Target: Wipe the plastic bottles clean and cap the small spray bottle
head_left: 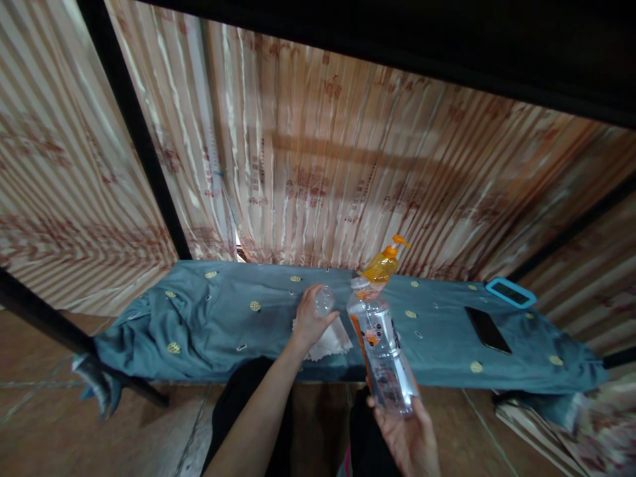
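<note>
My left hand (309, 323) is closed round a small clear, rounded plastic container (324, 301) above the cloth-covered surface. Below that hand lies a white cloth (330, 340), partly covered by it. My right hand (405, 434) grips a large clear plastic bottle (381, 358) by its base. The bottle leans with its neck pointing away from me and carries an orange label. Just beyond its neck stands an orange pump bottle (381, 265), its lower part hidden by the clear bottle.
A blue-green patterned sheet (218, 324) covers the long low surface. On its right lie a dark phone (487, 329) and a blue-framed device (511, 293). Striped curtains (318, 172) hang behind. Dark frame posts (139, 139) and an overhead bar (397, 46) surround the space.
</note>
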Motion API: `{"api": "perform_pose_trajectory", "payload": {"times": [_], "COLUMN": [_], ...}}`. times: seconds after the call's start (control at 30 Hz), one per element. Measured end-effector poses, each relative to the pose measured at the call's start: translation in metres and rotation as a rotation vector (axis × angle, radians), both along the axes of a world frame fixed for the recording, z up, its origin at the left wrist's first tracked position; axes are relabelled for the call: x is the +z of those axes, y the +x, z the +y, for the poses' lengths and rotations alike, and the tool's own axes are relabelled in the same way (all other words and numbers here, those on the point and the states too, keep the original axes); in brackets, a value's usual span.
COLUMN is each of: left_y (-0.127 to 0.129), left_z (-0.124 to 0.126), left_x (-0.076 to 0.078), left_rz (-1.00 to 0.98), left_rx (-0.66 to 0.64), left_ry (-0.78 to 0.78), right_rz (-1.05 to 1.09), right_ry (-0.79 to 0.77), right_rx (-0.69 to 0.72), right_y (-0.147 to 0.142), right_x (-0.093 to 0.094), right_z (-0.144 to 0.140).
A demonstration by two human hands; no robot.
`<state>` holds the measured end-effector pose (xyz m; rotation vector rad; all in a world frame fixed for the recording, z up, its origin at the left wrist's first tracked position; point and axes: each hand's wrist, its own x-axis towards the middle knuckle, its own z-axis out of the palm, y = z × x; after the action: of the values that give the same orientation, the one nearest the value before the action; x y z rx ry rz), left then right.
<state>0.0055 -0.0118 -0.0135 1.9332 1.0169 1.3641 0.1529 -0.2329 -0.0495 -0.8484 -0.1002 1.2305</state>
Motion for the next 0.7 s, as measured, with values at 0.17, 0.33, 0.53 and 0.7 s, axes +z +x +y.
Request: {"api": "perform_pose_trajectory", "payload": {"times": [0.17,0.33,0.53,0.7], "left_y": [-0.011,-0.035,-0.028,-0.008], "left_z": [-0.007,-0.033,-0.094,-0.118], "left_x": [-0.006,0.002,0.016,0.011], "left_rz": [-0.031,-0.077,-0.248,-0.570], "left_rx": [-0.019,0.040,-0.299,-0.480], "left_ry": [-0.057,0.050,-0.217,-0.647], "right_rz": [0.021,0.086,0.121,0.095], "right_ry": [0.068,0.036,0.062,0.127], "right_rx": [0.024,0.010,0.097,0.236], "right_y": [0.000,-0.003,-0.023,-0.040], "right_x": [0.003,0.011,0.016,0.003], "right_z": [0.000,0.000,0.006,0.011]}}
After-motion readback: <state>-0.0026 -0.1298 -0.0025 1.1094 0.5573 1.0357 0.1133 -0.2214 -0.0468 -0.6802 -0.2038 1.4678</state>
